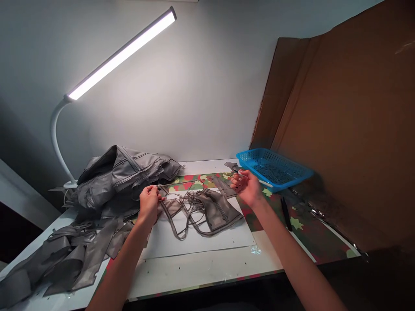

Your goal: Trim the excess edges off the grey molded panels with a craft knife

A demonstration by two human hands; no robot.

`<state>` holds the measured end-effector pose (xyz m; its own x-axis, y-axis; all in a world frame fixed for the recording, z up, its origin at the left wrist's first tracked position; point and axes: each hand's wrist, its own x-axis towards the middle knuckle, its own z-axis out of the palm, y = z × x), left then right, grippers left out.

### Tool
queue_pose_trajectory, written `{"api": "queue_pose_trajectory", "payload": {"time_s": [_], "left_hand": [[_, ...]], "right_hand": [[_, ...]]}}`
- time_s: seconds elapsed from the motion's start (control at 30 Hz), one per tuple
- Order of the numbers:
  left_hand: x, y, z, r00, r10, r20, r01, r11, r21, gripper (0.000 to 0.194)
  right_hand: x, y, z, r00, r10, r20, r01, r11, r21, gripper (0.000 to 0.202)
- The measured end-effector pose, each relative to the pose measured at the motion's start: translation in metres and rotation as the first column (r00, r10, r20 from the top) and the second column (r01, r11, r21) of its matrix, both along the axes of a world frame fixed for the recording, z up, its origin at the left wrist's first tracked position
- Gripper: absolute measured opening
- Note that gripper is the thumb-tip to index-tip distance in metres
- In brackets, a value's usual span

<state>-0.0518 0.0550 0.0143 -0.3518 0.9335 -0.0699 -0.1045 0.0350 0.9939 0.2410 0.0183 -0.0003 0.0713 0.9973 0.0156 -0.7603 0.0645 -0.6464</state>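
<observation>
My left hand (pixel 150 202) is closed in a pinch on one end of a thin grey cord (pixel 184 183). The cord stretches across to my right hand (pixel 248 186), whose fingers are curled round its other end. Something small, dark and pale also shows at my right fingers, too small to make out. Between and below my hands lies a grey garment piece (pixel 222 211) with stitched seams, a tangle of thin ties and looped straps (pixel 178 231). It rests on a white sheet (pixel 201 246).
Piled grey garments (pixel 129 172) and loose grey strips (pixel 74 255) cover the left side. A blue perforated basket (pixel 275 168) stands at the back right, near a black pen-like tool (pixel 285 214). Cardboard (pixel 350 129) walls the right. A lit lamp (pixel 123 54) hangs overhead.
</observation>
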Motion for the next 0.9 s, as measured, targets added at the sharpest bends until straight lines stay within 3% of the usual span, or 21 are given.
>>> {"api": "queue_pose_trajectory", "payload": {"time_s": [0.27,0.57,0.73,0.9], "left_hand": [[-0.013,0.008,-0.002,0.964,0.244,-0.109,-0.245,0.969,0.005,0.030],[-0.023,0.016,-0.009,0.871,0.375,-0.318,-0.369,0.926,0.080,0.030],[-0.023,0.011,-0.004,0.747,0.390,-0.538,-0.344,0.920,0.189,0.028],[-0.012,0.001,-0.009,0.651,0.248,-0.718,-0.156,0.969,0.193,0.024]], "right_hand": [[0.030,-0.002,0.002,0.991,-0.133,-0.034,0.135,0.990,0.048,0.020],[0.044,-0.008,0.007,0.968,-0.251,-0.025,0.252,0.965,0.078,0.020],[0.047,-0.011,0.012,0.949,-0.314,0.019,0.310,0.945,0.106,0.019],[0.021,-0.010,0.012,0.957,-0.256,0.135,0.240,0.963,0.123,0.019]]}}
